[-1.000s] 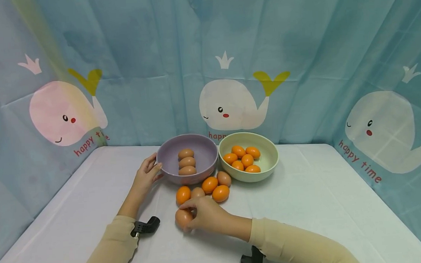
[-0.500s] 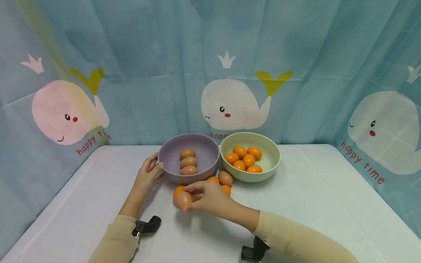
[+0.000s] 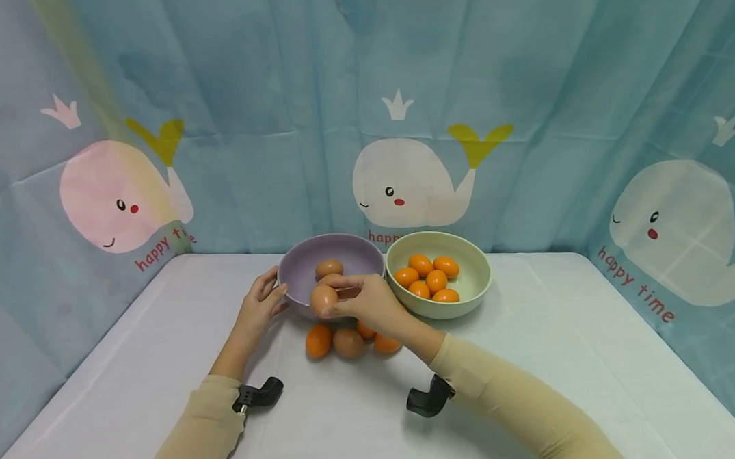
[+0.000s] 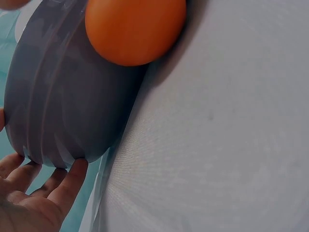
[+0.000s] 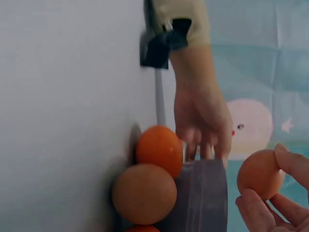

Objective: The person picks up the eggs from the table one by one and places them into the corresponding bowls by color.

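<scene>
On the tabletop (image 3: 327,423), nearest the person, lie a brown egg (image 3: 348,343) and three loose orange eggs (image 3: 318,341), two partly behind the right hand (image 3: 371,302); whether that hand hides more cannot be told.

Just beyond them, the right thumb and fingers are clamped on a held brown egg (image 3: 324,300). It is off the tabletop and seems raised above the purple bowl's (image 3: 359,254) near rim, not yet set down. The left hand (image 3: 259,308) rests at that bowl's left side, fingers slightly apart, their tips against the outer wall, thumb at the rim.

Inside the purple bowl, two brown eggs show, one mostly hidden by the right hand. Touching or just beside it, the green bowl (image 3: 470,269) contains six orange eggs (image 3: 436,281).

The work looks well past half done: each bowl contains one colour, and the held egg plus at least four loose ones are left. A whale-print curtain (image 3: 267,193) hangs behind.
</scene>
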Demonstrator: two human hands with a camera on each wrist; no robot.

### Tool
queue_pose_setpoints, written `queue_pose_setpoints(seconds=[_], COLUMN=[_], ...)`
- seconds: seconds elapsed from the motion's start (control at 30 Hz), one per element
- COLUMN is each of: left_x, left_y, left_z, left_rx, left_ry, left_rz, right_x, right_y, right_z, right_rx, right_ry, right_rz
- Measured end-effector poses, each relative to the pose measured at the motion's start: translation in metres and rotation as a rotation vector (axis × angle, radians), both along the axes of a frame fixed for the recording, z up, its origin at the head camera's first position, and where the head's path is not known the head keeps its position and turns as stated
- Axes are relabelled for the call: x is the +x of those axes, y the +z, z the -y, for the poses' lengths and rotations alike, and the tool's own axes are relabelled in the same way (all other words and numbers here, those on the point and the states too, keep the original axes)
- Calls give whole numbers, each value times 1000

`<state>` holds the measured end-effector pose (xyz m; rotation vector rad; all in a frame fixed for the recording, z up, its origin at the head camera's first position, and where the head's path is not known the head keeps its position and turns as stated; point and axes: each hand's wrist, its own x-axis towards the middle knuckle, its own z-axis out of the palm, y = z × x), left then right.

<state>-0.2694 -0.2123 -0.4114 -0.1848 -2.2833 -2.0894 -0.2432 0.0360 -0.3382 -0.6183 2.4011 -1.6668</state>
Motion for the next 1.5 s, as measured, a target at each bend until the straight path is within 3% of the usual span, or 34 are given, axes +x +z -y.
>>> queue_pose_setpoints(seconds=[0.23, 0.73, 1.2, 1.5], left_x=[-1, -1, -1, 0], left_y=[0, 0, 0, 1], left_z=[-4, -2, 1, -1], left_rx=[20, 47, 26, 37], left_ry=[1, 9, 1, -4], left_rz=[-3, -7, -15, -4], right_x=[-26, -70, -77, -79], right_y=[0, -8, -23, -27], right_z=[11, 43, 60, 59], right_rx=[-36, -7, -72, 67], right_ry=[-48, -142, -83, -53], right_rz=[46, 96, 149, 100])
